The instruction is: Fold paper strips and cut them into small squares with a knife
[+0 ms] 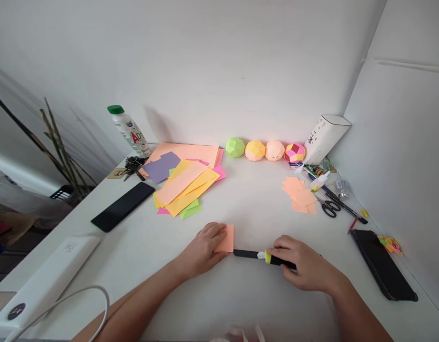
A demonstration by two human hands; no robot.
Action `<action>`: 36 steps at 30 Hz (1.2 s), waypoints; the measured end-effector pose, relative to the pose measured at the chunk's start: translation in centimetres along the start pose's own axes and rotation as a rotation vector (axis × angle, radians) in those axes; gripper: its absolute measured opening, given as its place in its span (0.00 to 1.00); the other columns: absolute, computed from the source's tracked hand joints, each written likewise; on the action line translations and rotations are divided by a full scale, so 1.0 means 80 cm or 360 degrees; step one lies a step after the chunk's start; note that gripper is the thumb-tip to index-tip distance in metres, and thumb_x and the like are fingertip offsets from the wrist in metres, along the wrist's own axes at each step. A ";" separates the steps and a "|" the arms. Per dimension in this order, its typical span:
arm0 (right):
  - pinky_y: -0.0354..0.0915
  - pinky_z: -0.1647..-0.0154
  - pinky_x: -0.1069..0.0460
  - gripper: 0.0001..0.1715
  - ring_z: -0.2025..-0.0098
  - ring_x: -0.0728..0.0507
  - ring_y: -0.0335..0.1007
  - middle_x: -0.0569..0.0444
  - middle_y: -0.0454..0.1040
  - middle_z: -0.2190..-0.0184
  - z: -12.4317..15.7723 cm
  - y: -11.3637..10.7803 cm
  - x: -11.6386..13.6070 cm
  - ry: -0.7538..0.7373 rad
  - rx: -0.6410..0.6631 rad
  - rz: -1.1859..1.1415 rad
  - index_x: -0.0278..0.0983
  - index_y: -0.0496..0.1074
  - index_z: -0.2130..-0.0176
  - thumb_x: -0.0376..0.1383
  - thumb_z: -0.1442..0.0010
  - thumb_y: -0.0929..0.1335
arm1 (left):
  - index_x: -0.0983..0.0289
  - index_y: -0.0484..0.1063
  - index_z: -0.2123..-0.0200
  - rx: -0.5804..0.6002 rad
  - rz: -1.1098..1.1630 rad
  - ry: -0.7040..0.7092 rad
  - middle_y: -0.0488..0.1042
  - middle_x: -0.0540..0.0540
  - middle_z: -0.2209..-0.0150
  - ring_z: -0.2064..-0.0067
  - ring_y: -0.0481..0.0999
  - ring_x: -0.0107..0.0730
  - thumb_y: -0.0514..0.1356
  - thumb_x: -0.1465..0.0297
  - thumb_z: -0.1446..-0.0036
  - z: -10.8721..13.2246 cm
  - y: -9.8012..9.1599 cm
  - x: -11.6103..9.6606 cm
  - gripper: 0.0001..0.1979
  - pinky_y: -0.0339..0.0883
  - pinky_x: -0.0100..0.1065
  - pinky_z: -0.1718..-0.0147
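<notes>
My left hand (204, 247) rests on the white desk (247, 204) with its fingers flat on a small orange paper square (227, 239), pinning it down. My right hand (302, 264) is closed around a black and yellow marker (256, 254) that lies level on the desk, its black end touching the paper's lower right corner.
A fan of coloured paper sheets (185, 183) lies at the back left, beside a black phone (123, 206), keys and a green-capped bottle (129, 130). Several folded paper balls (265, 150) line the wall. Orange squares (300, 194), scissors (329, 207), pens and a black tablet (382, 263) lie right.
</notes>
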State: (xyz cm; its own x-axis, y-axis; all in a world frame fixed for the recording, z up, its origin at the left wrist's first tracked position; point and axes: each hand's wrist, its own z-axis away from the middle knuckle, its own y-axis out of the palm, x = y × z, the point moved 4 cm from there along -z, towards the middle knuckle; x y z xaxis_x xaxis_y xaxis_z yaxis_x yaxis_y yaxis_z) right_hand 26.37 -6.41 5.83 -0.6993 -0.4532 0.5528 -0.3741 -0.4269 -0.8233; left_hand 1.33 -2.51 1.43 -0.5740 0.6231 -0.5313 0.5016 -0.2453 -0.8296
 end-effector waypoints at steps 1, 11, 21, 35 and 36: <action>0.66 0.63 0.51 0.34 0.60 0.44 0.66 0.50 0.69 0.61 0.001 -0.001 0.000 0.0004 -0.0011 0.0001 0.42 0.70 0.46 0.23 0.51 0.62 | 0.62 0.68 0.57 0.0010 0.0021 -0.0015 0.66 0.61 0.49 0.48 0.65 0.46 0.57 0.68 0.42 0.000 0.000 0.000 0.10 0.66 0.45 0.51; 0.66 0.64 0.51 0.33 0.61 0.44 0.67 0.50 0.70 0.61 0.006 -0.006 -0.001 0.0031 -0.0040 0.0015 0.42 0.71 0.48 0.23 0.51 0.62 | 0.60 0.69 0.56 0.0043 0.0110 -0.0053 0.65 0.60 0.47 0.46 0.64 0.47 0.57 0.67 0.42 0.001 -0.001 0.006 0.10 0.67 0.46 0.52; 0.66 0.65 0.52 0.34 0.62 0.45 0.67 0.51 0.70 0.62 0.006 0.001 -0.001 0.0056 0.0049 0.0020 0.43 0.71 0.47 0.23 0.52 0.62 | 0.60 0.67 0.53 0.0038 0.0051 0.0017 0.65 0.60 0.47 0.46 0.64 0.46 0.58 0.67 0.42 0.001 0.001 0.007 0.13 0.66 0.45 0.51; 0.66 0.64 0.51 0.32 0.61 0.44 0.65 0.49 0.69 0.62 0.002 -0.002 0.003 -0.0065 -0.0070 0.0018 0.40 0.70 0.47 0.23 0.50 0.62 | 0.60 0.70 0.57 0.0067 0.0116 -0.0015 0.66 0.59 0.47 0.46 0.64 0.45 0.56 0.63 0.39 -0.002 -0.007 0.002 0.10 0.67 0.44 0.51; 0.66 0.64 0.51 0.32 0.61 0.44 0.65 0.49 0.69 0.62 0.002 -0.002 0.003 -0.0066 -0.0076 0.0019 0.40 0.70 0.47 0.23 0.50 0.62 | 0.60 0.70 0.57 0.0072 0.0121 -0.0015 0.66 0.59 0.47 0.46 0.64 0.45 0.56 0.63 0.39 -0.002 -0.008 0.003 0.10 0.67 0.44 0.51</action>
State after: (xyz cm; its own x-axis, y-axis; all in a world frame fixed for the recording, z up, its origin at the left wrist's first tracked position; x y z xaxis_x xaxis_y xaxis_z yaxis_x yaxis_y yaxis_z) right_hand 26.37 -6.59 6.16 -0.6781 -0.4907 0.5472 -0.3952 -0.3842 -0.8344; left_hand 1.01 -2.12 1.84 -0.5416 0.5947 -0.5942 0.5142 -0.3248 -0.7938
